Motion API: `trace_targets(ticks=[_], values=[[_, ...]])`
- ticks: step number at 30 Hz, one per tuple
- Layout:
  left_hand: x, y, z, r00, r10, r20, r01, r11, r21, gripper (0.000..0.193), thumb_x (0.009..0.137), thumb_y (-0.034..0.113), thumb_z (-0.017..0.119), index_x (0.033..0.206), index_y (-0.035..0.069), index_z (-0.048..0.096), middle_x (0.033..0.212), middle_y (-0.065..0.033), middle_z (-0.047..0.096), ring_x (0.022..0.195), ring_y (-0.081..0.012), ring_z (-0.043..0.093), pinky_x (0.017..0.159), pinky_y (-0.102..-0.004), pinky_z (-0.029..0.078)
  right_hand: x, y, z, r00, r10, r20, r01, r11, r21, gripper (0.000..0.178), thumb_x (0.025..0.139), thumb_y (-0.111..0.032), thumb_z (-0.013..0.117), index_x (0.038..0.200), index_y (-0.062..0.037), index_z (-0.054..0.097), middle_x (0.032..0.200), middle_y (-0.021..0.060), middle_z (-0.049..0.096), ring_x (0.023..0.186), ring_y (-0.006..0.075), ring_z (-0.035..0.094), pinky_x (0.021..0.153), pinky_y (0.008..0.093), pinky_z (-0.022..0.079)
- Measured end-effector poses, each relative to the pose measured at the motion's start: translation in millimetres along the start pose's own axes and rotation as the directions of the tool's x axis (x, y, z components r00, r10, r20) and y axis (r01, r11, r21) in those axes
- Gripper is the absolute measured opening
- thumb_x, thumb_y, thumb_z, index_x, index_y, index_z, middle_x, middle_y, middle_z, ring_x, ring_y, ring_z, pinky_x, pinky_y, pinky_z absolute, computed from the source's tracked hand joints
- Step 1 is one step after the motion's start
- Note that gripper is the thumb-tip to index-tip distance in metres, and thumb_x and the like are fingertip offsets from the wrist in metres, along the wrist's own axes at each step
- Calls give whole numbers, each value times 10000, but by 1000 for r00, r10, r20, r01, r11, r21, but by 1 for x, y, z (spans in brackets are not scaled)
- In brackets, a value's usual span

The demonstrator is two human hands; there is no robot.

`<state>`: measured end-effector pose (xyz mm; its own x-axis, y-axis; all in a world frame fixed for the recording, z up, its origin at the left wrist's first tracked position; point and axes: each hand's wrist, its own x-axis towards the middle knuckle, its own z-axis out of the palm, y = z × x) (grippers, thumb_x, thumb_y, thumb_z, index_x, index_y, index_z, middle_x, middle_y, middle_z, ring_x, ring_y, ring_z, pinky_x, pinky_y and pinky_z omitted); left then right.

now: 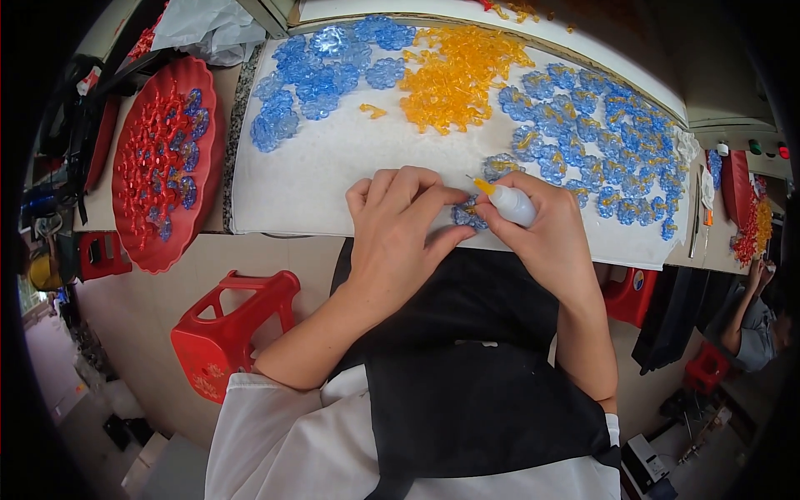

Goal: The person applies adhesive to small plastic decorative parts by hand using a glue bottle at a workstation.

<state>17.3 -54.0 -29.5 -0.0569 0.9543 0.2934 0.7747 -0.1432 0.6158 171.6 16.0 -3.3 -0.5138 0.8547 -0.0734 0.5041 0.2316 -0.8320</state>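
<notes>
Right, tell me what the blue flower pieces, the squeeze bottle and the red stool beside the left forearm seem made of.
Blue flower pieces: glossy tinted plastic, probably, since light shines through; glass isn't ruled out.
Squeeze bottle: likely soft plastic, cloudy white and translucent-looking.
Red stool: seemingly moulded hard plastic, shiny, with rounded cut-outs.

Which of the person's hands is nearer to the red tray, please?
Left: the left hand is to the right of the red tray; the right hand, holding a small white bottle, is farther right.
</notes>
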Motion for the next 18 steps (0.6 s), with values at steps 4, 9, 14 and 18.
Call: trace_targets(ticks=[4, 9, 14, 18], values=[[-1, -1, 0, 1000, 1, -10, -1, 1000, -3, 325, 589, 196, 761, 874, 123, 623, 892, -1, 516, 873, -198, 475, 784, -352, 282, 1, -4, 2, 1000, -26, -13, 25, 995, -92, 162, 743, -101, 682, 790, 7, 571, 637, 115, 583, 554, 142, 555, 539, 270, 434], [0, 0, -1, 1000, -4, -17, 4, 1000, -14, 319, 587, 183, 761, 865, 118, 619, 901, -1, 517, 881, -198, 475, 788, -357, 280, 0, -7, 5, 997, -65, -29, 59, 985, -162, 172, 735, -104, 681, 789, 4, 558, 642, 147, 579, 564, 260, 583, 536, 300, 440], [0, 0, -1, 1000, -7, -12, 7, 1000, -4, 321, 587, 177, 761, 869, 118, 618, 911, 0, 517, 888, -198, 475, 792, -358, 278, 1, -10, 4, 998, -59, -30, 52, 979, -197, 183, 732, -110, 683, 790, 6, 555, 659, 167, 582, 593, 316, 584, 538, 319, 442], [-2, 0, 0, 1000, -8, -15, 8, 1000, -8, 319, 586, 174, 761, 865, 116, 619, 913, -2, 517, 892, -198, 476, 795, -358, 279, 0, -10, 7, 997, -68, -29, 61, 975, -212, 177, 730, -93, 680, 795, 5, 546, 671, 181, 580, 619, 345, 580, 541, 337, 440]])
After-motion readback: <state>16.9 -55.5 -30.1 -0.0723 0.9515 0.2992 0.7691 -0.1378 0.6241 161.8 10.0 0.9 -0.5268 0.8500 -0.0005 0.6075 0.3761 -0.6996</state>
